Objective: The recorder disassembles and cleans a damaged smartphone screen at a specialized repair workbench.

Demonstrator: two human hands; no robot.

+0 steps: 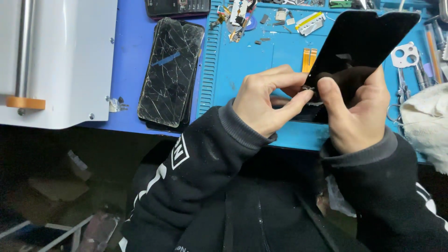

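My right hand (357, 114) holds a black phone screen panel (364, 39) tilted up above the blue work mat (247, 60), gripping it at its lower corner. My left hand (268, 100) pinches a small part at that same lower edge, thumb and forefinger touching the panel next to my right thumb. Both hands come out of black sleeves with grey cuffs.
A stack of cracked phone screens (171, 70) lies left of the mat. A white machine (56, 60) with an orange tab stands at far left. Small parts, an orange flex cable (308, 58), a camera bezel (405, 55), tweezers and a white cloth (427, 123) sit on the right.
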